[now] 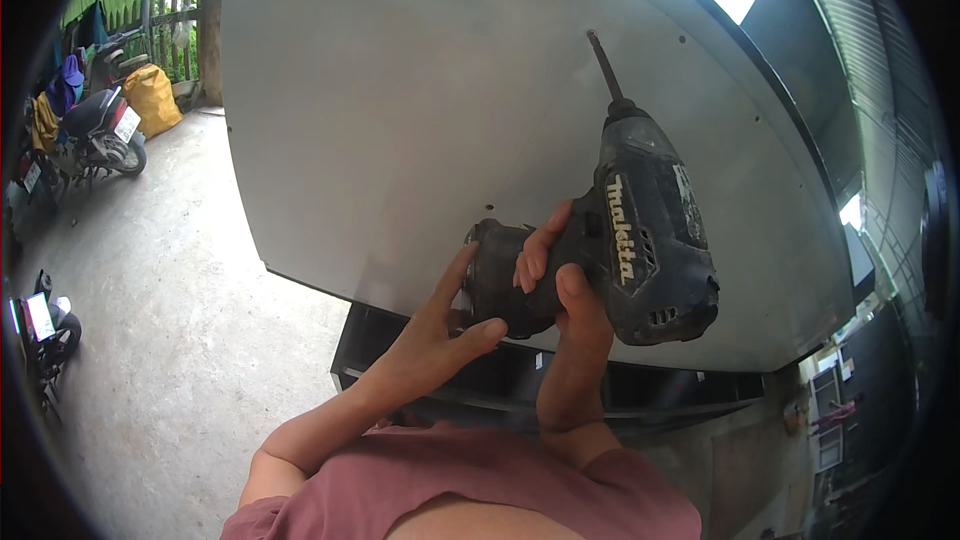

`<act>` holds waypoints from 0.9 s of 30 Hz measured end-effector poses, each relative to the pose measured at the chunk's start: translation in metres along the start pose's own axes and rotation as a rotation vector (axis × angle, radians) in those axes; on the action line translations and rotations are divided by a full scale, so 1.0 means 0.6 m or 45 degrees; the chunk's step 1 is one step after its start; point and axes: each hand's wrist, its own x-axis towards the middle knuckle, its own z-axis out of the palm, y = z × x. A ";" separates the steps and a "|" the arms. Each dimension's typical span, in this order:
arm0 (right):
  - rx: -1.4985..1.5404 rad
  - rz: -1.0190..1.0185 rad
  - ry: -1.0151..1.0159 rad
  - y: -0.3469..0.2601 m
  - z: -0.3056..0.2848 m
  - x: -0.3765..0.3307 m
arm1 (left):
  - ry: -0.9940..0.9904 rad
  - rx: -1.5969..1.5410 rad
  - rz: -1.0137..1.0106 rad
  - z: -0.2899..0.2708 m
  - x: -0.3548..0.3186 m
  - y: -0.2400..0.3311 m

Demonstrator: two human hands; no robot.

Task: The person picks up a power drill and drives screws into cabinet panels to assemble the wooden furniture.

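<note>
My right hand [585, 315] wraps around the handle of a black cordless impact driver [655, 225], fingers curled over the grip and thumb on the near side. Against the battery [492, 280] at the handle's foot, my left hand [430, 340] cups the block, its thumb stretched along the lower side. The driver's long bit [606, 68] points up and away from me. Its tip meets a small spot on the large grey panel [400, 110]; whether a screw sits there is too small to tell. Several dark holes or screw heads [489, 207] dot the panel.
Under the panel's near edge stands a black shelf-like frame [375, 340]. Parked motorbikes [105, 130] and a yellow sack [152, 100] are on the left, on a pale concrete floor [190, 290]. A corrugated metal surface [860, 40] rises at right.
</note>
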 end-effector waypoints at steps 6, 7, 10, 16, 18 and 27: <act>0.006 -0.015 0.078 0.007 -0.010 -0.007 | -0.074 -0.027 -0.109 0.000 0.006 -0.001; 0.006 -0.015 0.075 0.006 -0.012 -0.004 | -0.072 -0.027 -0.108 0.003 0.008 0.000; -0.024 0.005 0.044 0.002 -0.017 0.004 | 0.016 -0.001 -0.049 0.011 0.015 0.001; -0.023 -0.040 0.058 0.006 -0.022 0.007 | 0.052 -0.020 -0.048 0.016 0.023 -0.001; -0.022 -0.038 0.072 0.008 -0.020 0.008 | 0.052 -0.016 -0.028 0.013 0.026 -0.003; -0.042 -0.038 0.061 0.013 -0.017 0.013 | 0.067 -0.024 -0.020 0.006 0.029 -0.006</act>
